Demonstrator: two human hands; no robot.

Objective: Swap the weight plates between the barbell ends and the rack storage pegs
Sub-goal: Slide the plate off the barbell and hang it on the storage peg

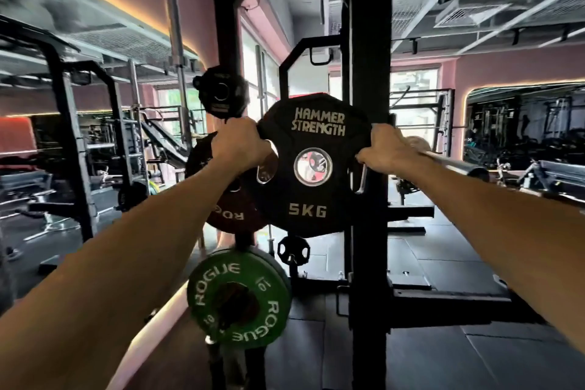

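Observation:
A black 5 kg plate (311,190) marked Hammer Strength is held upright in front of the black rack upright (368,73). My left hand (237,144) grips its left edge and my right hand (384,149) grips its right edge by a handle slot. Its centre hole is open, with nothing through it. The barbell (449,161) runs off to the right behind my right hand. Behind the plate hangs a dark red Rogue plate (231,212) on a peg. Below it sits a green 10 kg Rogue plate (237,298). A small black plate (221,95) hangs higher up.
A tiny black plate (293,249) sits low on the rack. The rack's base bars (443,294) lie on the dark rubber floor to the right. More racks and benches (95,152) fill the left side. An upright bar (174,25) stands behind.

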